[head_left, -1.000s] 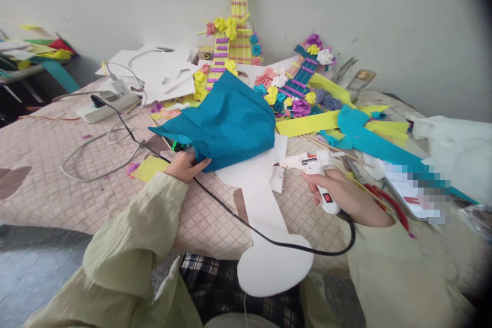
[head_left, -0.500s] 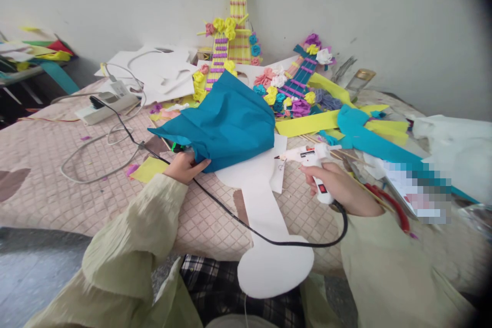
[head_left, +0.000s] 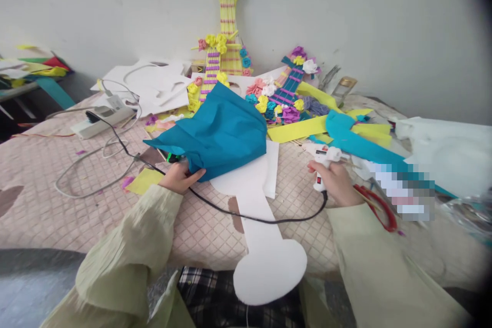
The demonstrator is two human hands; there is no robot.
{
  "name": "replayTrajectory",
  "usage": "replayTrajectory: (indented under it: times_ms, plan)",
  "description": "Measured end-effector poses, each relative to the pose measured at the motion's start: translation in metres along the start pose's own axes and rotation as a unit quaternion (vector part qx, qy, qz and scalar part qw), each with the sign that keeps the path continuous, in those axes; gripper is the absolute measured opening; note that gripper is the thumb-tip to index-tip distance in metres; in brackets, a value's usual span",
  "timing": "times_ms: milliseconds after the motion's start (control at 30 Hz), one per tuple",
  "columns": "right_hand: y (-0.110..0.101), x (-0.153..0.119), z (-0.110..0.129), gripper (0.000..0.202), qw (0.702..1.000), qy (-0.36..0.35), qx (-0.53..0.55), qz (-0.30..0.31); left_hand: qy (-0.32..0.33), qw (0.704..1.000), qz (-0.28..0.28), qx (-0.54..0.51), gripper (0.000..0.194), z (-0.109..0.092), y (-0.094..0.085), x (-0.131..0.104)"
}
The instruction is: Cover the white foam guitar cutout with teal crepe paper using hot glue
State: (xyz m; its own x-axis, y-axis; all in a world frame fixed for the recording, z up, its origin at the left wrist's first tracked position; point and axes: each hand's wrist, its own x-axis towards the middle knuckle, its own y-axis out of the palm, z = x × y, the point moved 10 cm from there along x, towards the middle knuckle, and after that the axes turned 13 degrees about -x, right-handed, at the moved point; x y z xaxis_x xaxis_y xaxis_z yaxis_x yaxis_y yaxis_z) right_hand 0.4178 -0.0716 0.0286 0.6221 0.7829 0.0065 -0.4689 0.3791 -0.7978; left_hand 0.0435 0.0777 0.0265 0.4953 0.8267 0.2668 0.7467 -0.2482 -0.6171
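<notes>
My left hand [head_left: 179, 177] pinches the lower left edge of a teal blue sheet [head_left: 228, 136], which looks like crepe paper. That sheet is folded and bulges up over the wide end of a white guitar-shaped cutout [head_left: 269, 271]. The cutout's narrow neck runs toward me, and its rounded head juts past the table edge. To the right, my right hand [head_left: 338, 182] is wrapped around the handle of a white hot glue gun [head_left: 321, 164]. Its nozzle points left, apart from the sheet. A black cord loops from its handle across the cutout's neck.
Decorated paper guitars [head_left: 290, 84] stand against the wall. A white power strip [head_left: 102, 122] with cables lies left. At right are turquoise paper [head_left: 378, 151], red-handled pliers [head_left: 378, 207] and white sheets [head_left: 446, 154]. A glass bottle [head_left: 343, 87] leans at the back.
My right hand has drawn the glue gun to the right, away from the cutout and the teal sheet. The left hand keeps its hold on the sheet. The view has tilted slightly.
</notes>
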Motion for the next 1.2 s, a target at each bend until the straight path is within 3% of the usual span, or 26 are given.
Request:
replayTrajectory:
  times_ms: [200,433,800,933,1033,1200]
  plan:
    - [0.005,0.012,-0.016,0.033,0.997,-0.025,-0.073,0.005,0.016,0.999,0.010,-0.040,0.032,-0.005,-0.001,-0.002]
    - [0.005,-0.001,-0.009,0.038,0.991,-0.068,-0.110,0.019,0.004,0.993,0.006,-0.115,0.033,0.001,-0.007,-0.002]
    - [0.002,-0.006,0.009,0.033,0.981,-0.079,-0.177,0.003,-0.049,0.971,-0.058,-0.226,0.036,0.000,-0.020,-0.002]
    - [0.001,-0.010,0.002,0.041,0.986,-0.067,-0.151,0.011,-0.075,0.947,-0.088,-0.301,0.036,0.011,-0.024,0.000]
    - [-0.001,-0.015,-0.006,0.044,0.989,-0.065,-0.128,0.034,-0.095,0.911,-0.116,-0.383,0.042,0.014,-0.026,0.004]
    - [-0.010,-0.025,-0.012,0.046,0.990,-0.066,-0.105,0.067,-0.135,0.855,-0.127,-0.484,0.039,0.002,-0.027,0.012]
